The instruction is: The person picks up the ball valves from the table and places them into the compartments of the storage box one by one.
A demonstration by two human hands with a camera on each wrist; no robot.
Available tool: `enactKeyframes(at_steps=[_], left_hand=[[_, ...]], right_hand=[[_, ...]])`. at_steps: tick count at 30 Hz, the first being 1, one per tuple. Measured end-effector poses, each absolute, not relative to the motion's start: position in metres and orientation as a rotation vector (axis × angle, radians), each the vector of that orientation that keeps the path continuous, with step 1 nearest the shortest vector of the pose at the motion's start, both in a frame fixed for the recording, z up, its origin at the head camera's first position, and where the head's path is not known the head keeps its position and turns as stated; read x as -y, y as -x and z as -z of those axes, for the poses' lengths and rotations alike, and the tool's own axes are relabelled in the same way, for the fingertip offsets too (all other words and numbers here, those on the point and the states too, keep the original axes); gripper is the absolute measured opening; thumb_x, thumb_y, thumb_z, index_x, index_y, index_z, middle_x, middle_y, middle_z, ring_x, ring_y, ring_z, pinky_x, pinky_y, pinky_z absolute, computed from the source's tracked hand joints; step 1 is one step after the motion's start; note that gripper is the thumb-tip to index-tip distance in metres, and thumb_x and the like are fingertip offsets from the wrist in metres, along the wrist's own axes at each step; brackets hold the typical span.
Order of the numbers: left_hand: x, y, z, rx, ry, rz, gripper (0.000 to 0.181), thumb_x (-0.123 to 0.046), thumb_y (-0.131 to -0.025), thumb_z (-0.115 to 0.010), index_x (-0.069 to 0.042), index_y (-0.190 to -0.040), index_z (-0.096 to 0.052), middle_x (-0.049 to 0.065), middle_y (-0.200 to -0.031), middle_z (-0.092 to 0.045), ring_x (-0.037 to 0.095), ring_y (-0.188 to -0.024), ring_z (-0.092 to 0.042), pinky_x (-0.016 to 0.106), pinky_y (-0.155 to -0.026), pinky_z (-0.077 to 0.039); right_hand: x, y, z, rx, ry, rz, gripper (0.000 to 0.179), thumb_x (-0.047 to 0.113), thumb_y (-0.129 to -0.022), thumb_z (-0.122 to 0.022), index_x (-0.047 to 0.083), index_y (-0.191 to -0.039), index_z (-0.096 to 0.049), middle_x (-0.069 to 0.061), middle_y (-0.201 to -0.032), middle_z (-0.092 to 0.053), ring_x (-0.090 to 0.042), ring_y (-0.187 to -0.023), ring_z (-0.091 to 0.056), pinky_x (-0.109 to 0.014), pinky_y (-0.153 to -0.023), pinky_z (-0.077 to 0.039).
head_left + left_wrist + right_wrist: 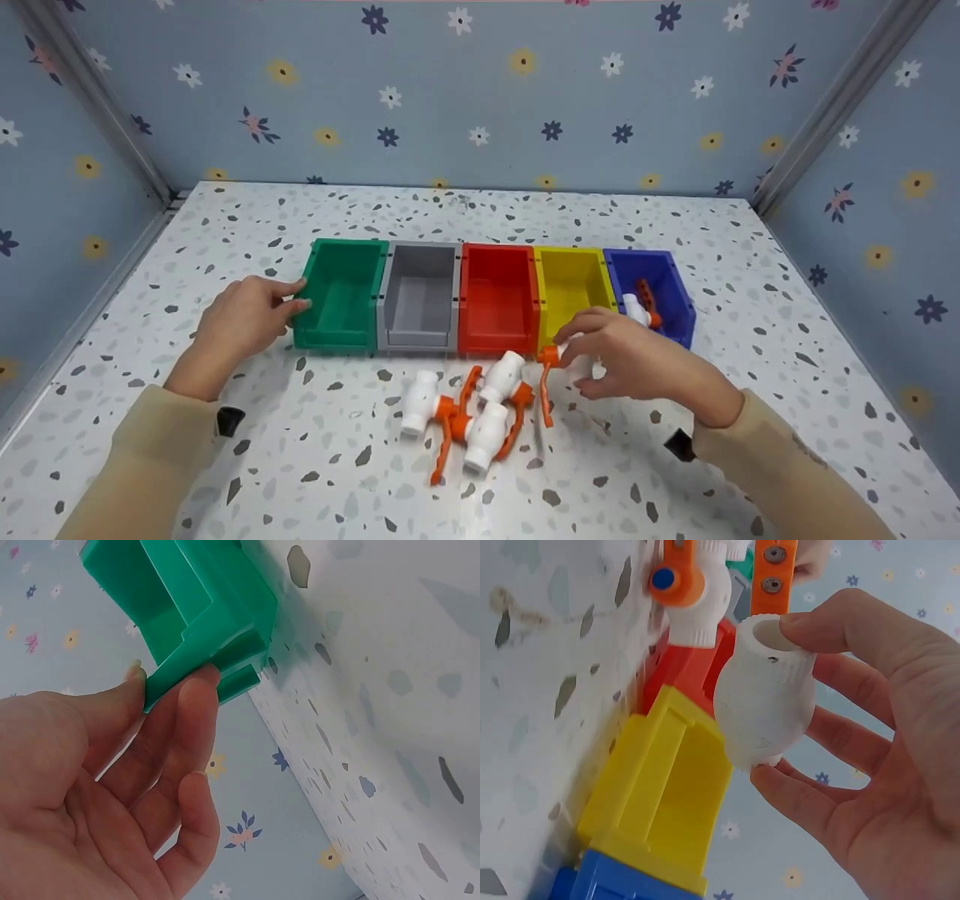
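My right hand (626, 356) pinches a white ball valve (765, 697) with an orange lever, held by its white ends between thumb and fingers in front of the yellow bin (574, 281). My left hand (247, 315) pinches the side edge of the green bin (202, 622), thumb on one face and fingers on the other. Below the red bin (499, 300) several more ball valves (487, 439) lie heaped on the table. One white valve (636, 309) with an orange lever sits inside the blue bin (679, 315).
A grey bin (420, 296) stands between the green and red ones, all joined in one row. The speckled table (300, 480) runs back to a flowered wall panel (450, 90), with side panels left and right.
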State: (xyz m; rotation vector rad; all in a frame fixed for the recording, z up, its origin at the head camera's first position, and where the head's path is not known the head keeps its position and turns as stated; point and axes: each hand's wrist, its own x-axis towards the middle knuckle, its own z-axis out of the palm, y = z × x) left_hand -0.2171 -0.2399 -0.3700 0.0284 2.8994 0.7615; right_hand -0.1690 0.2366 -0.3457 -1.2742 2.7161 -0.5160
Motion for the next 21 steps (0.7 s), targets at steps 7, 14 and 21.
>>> enactKeyframes(at_steps=[7,14,21], left_hand=[[0.24,0.216,0.369,-2.907,-0.038,-0.749,0.052,-0.029,-0.102,-0.06,-0.01,-0.148,-0.046,0.01,-0.087,-0.065,0.02,-0.07,-0.061,0.034,-0.057,-0.042],[0.239,0.217,0.369,-2.909,-0.037,-0.745,0.051,-0.029,-0.102,-0.06,-0.01,-0.147,-0.046,0.01,-0.087,-0.065,0.02,-0.07,-0.061,0.034,-0.056,-0.042],[0.239,0.217,0.37,-2.928,-0.042,-0.729,0.051,-0.028,-0.101,-0.061,-0.009,-0.147,-0.047,0.011,-0.089,-0.067,0.019,-0.069,-0.063,0.035,-0.055,-0.042]], right_hand=[[-0.241,0.19,0.339,-2.795,1.106,0.489,0.018,0.014,-0.08,-0.082,0.016,-0.097,-0.078,0.001,-0.121,-0.066,-0.022,-0.113,-0.056,-0.041,-0.091,-0.051],[-0.243,0.207,0.334,-2.849,1.003,0.502,0.017,0.011,-0.078,-0.08,0.014,-0.095,-0.078,0.002,-0.119,-0.065,-0.023,-0.111,-0.055,-0.041,-0.09,-0.05],[-0.243,0.23,0.332,-2.847,0.939,0.488,0.018,0.009,-0.08,-0.079,0.011,-0.097,-0.078,-0.003,-0.121,-0.065,-0.026,-0.114,-0.055,-0.043,-0.094,-0.049]])
